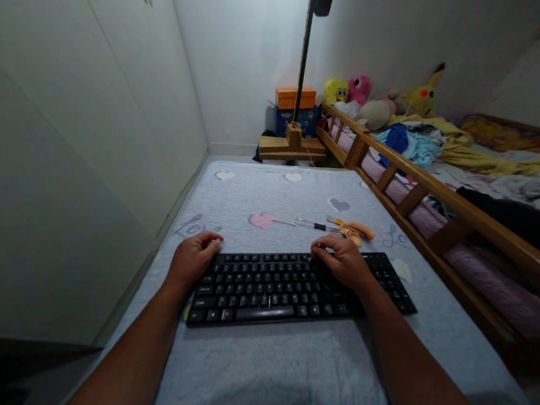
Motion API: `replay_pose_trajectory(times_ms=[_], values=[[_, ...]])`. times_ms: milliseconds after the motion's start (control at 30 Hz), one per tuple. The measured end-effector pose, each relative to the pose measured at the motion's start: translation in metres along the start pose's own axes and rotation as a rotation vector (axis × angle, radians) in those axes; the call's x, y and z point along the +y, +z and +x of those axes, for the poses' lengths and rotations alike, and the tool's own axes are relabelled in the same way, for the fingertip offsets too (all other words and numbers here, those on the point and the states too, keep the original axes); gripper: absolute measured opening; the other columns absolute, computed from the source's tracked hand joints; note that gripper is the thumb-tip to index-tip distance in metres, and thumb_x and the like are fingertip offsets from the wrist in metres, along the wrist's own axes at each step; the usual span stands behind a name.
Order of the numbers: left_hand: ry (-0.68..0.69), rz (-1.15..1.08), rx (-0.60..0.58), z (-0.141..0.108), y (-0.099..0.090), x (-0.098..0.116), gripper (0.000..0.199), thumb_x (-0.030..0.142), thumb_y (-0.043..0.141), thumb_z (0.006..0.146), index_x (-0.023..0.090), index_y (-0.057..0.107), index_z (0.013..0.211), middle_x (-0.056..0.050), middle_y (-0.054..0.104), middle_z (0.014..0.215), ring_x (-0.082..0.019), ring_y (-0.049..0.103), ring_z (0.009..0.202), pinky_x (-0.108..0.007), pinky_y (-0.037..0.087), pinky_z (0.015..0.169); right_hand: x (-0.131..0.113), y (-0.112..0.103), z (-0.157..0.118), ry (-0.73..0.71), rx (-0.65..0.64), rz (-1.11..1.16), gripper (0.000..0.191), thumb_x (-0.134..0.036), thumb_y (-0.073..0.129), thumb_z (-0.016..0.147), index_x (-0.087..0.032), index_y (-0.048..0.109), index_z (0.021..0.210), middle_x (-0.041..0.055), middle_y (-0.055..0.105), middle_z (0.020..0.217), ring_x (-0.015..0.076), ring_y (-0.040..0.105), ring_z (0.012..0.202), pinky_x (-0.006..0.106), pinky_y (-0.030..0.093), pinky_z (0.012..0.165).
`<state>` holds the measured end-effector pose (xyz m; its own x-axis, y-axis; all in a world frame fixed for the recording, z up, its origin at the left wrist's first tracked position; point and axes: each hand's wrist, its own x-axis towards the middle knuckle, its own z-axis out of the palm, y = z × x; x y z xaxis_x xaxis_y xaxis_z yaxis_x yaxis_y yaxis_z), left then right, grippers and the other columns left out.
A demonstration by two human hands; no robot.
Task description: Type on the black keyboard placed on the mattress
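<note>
A black keyboard lies flat on a pale blue cloth with heart prints. My left hand rests at its upper left corner, fingers curled and pressed together; whatever they may hold is hidden. Over the upper right part of the keys, my right hand is closed in a pinch, with something too small to name at its fingertips. Behind the keyboard lie a thin metal tool, a tool with a black grip, a small yellow-handled brush and a crumpled orange cloth.
A wooden bed rail runs along the right, with plush toys and bedding behind it. At the back, a dark pole rises from a wooden base beside an orange box. A white cabinet borders the left.
</note>
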<state>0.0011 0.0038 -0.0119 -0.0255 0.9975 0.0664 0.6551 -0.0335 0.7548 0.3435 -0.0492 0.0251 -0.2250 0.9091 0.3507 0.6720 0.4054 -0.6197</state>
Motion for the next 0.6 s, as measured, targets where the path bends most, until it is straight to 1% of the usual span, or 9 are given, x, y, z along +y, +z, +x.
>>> replay_pose_trajectory(times_ms=[300,433,600], values=[[-0.010,0.007,-0.006,-0.0004,-0.0001,0.0014,0.038,0.047,0.052,0.075,0.018,0.072,0.090,-0.002,0.071,0.075,-0.021,0.063,0.070,-0.029,0.044,0.066,-0.0003,0.0044,0.0021,0.020,0.022,0.008,0.015,-0.018,0.058,0.087,-0.021,0.069,0.078,0.0026,0.071,0.078,0.0196,0.063,0.079,0.031,0.044,0.077],[-0.006,-0.008,-0.009,-0.0003,-0.0001,0.0013,0.038,0.047,0.052,0.076,0.017,0.072,0.090,-0.003,0.073,0.081,-0.021,0.064,0.075,-0.029,0.044,0.067,0.0001,0.0055,0.0046,0.033,0.046,-0.004,0.015,-0.018,0.058,0.086,-0.021,0.068,0.076,0.0029,0.071,0.078,0.0204,0.063,0.080,0.032,0.044,0.077],[-0.003,-0.005,-0.004,-0.0002,-0.0002,0.0008,0.038,0.047,0.053,0.075,0.018,0.072,0.090,-0.003,0.074,0.082,-0.021,0.064,0.076,-0.028,0.044,0.067,0.0012,0.0066,0.0056,0.038,0.071,0.001,0.015,-0.018,0.058,0.085,-0.021,0.069,0.075,0.0036,0.072,0.079,0.0209,0.063,0.082,0.033,0.044,0.079]])
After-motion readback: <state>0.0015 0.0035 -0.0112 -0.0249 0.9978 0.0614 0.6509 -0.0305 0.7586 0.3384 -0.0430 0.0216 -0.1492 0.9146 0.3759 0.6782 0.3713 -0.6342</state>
